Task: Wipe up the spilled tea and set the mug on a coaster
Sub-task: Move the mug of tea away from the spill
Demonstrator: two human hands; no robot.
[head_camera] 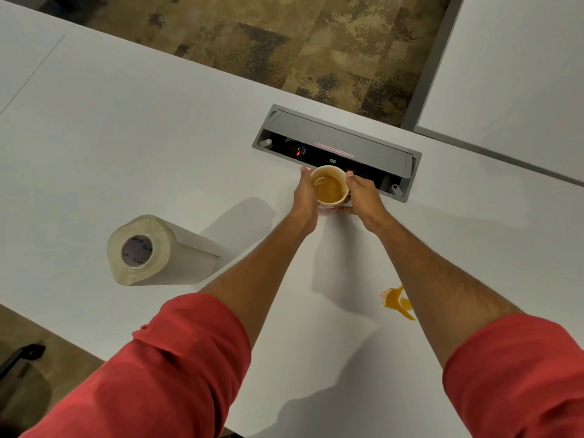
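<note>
A pale mug (328, 188) partly full of amber tea sits on the white table (126, 137), just in front of the power box. My left hand (305, 197) clasps its left side and my right hand (363, 197) wraps its right side. A small amber puddle of spilled tea (396, 302) lies on the table nearer to me, partly hidden under my right forearm. A paper towel roll (158, 251) lies on its side at the left. No coaster shows in this view.
A grey recessed power box (338, 147) with its lid open is set in the table behind the mug. A second white table (512, 74) stands at the back right across a carpeted gap. A dark chair part (19, 358) shows at the lower left.
</note>
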